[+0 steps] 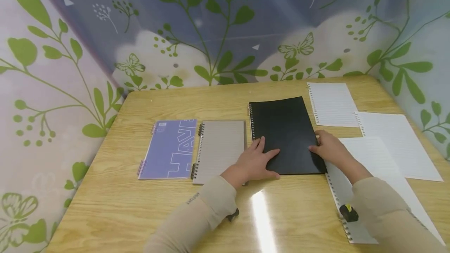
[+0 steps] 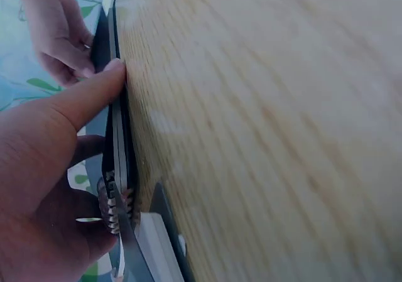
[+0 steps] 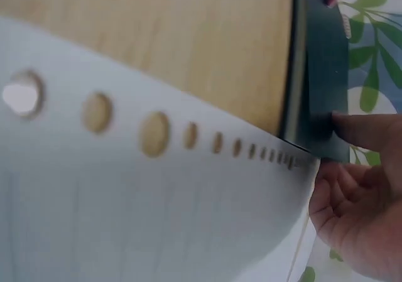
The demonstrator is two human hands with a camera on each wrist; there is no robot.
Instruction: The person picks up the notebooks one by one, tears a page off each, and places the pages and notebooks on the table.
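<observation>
Resting flat with fingers extended, the left hand (image 1: 258, 161) presses the lower left of the black notebook (image 1: 286, 132). The right hand (image 1: 328, 148) pinches its right edge, thumb on the cover. The notebook lies closed at table (image 1: 116, 202) centre, beside a grey notebook (image 1: 219, 149) and purple notebook (image 1: 170, 147). Loose lined sheets (image 1: 332, 102) lie farther right.

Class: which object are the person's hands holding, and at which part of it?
The black notebook: the left hand presses its near-left corner, the right hand grips its right edge.
</observation>
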